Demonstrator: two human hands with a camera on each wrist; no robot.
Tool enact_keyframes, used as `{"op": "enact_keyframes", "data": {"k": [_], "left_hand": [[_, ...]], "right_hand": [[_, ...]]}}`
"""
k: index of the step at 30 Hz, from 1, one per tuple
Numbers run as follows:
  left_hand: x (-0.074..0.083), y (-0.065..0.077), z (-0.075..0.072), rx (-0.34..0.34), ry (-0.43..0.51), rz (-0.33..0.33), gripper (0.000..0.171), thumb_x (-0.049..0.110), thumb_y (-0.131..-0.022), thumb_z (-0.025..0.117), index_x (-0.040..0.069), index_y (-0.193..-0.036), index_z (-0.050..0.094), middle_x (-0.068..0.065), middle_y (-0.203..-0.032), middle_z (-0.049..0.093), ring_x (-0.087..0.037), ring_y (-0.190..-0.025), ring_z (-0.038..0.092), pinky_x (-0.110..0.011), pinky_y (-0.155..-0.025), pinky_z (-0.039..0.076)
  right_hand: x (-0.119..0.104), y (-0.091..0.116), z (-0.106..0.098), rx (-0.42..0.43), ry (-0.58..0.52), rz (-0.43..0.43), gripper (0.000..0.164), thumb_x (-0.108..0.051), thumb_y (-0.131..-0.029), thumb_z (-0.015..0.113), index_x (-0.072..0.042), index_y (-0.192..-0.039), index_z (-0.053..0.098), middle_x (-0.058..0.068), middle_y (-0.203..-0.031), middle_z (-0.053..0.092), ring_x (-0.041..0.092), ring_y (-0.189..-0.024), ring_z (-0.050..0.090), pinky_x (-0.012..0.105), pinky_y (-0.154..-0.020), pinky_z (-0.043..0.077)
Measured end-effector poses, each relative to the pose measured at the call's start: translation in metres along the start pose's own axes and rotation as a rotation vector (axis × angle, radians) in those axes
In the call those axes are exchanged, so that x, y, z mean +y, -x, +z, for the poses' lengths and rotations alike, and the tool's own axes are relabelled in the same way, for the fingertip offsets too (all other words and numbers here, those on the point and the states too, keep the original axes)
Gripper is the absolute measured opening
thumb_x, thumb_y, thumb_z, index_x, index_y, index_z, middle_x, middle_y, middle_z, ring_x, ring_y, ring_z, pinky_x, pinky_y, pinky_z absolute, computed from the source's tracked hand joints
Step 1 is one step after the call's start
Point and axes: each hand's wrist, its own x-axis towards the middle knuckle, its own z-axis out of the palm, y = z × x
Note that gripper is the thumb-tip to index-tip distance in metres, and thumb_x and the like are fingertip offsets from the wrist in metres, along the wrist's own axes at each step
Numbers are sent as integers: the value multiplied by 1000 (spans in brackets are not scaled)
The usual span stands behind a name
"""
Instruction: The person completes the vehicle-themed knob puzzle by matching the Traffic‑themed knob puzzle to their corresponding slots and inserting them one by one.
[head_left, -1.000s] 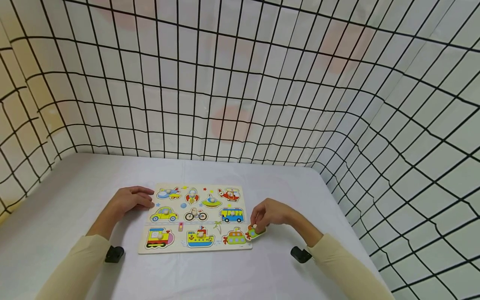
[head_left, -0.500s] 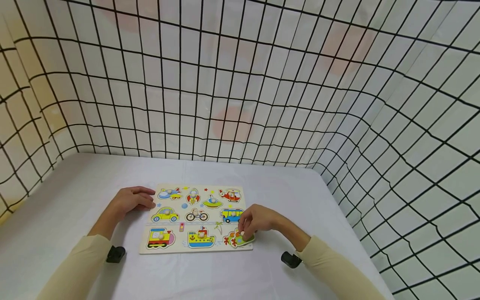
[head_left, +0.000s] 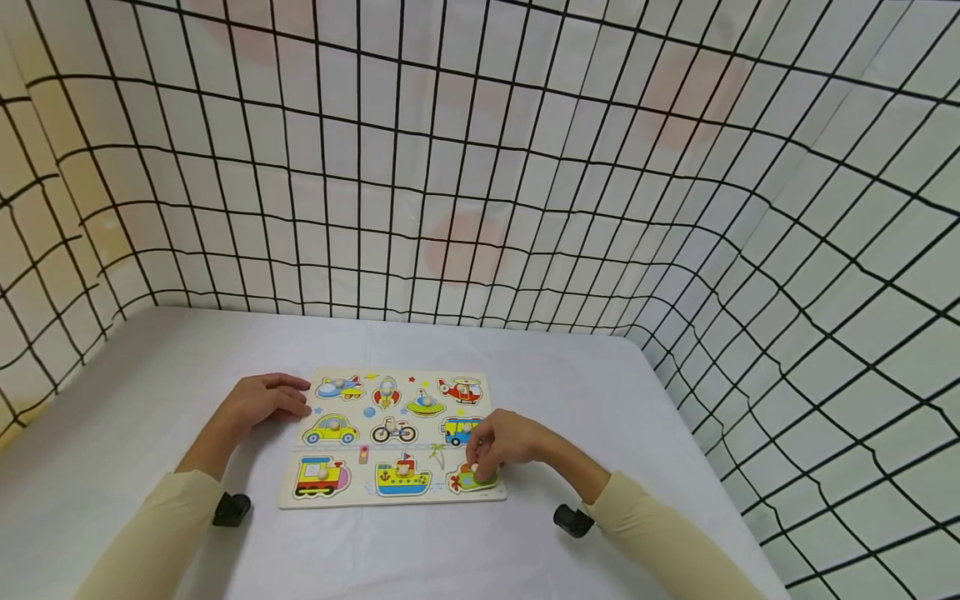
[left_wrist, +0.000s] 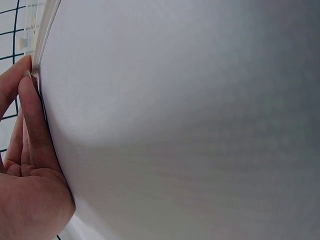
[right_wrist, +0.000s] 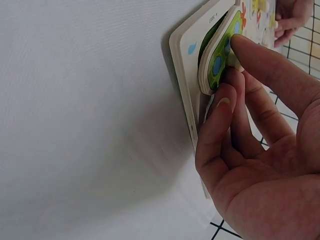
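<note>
A wooden peg puzzle board [head_left: 360, 492] printed with vehicles lies flat on the white table. My right hand [head_left: 513, 437] is over its near right corner and pinches the knob of a green submarine puzzle piece [head_left: 467, 481]. In the right wrist view the submarine piece [right_wrist: 218, 57] is slightly tilted above its matching recess, one edge raised off the board. My left hand [head_left: 262, 400] rests at the board's left edge with fingers extended, its fingertips touching the rim; the left wrist view shows the fingers [left_wrist: 35, 115] against that edge.
Other knobbed pieces sit in the board, among them a train [head_left: 321, 477], a boat [head_left: 402, 475] and a bus [head_left: 459, 430]. Black wire mesh [head_left: 465, 192] over white sheeting rises behind the table and along both sides.
My right hand has carried the submarine piece leftward from beside the board's right edge to over its recess. The left hand has stayed at the left edge.
</note>
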Motion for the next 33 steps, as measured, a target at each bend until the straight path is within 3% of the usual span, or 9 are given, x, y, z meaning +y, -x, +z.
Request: {"op": "enact_keyframes", "data": {"k": [12,21,29,33], "left_hand": [[3,5,0,5,14,3,61,20,-81,81,3,-137,61,-6,-103,78,-26,-103,65,-35,-88,51],[3,4,0,0,23,7,61,19,-82,80,2,-137,60,-2,-99,78,-23,-95,67,-26,-78,51],[2,5,1,1,13,5,61,19,-82,79,3,-137,60,-7,-105,78,-33,-113,62,-40,-92,48],[2,5,1,3,17,6,61,19,-82,79,3,-137,60,-7,-106,78,-32,-112,63,-40,-91,48]], "right_hand": [[0,-1,3,14,-26,1,14,-14,-76,87,-15,-81,74,-3,-65,65,11,-68,54,25,-62,42],[0,-1,3,3,-42,-16,15,-10,-75,87,-13,-81,74,-3,-63,65,10,-65,53,25,-61,41],[0,0,5,1,-53,-30,15,-8,-75,86,-11,-82,73,-3,-63,65,10,-64,53,24,-61,40],[0,-1,5,2,-53,-21,15,-8,-75,86,-11,-82,73,-3,-63,65,10,-64,53,24,-61,40]]}}
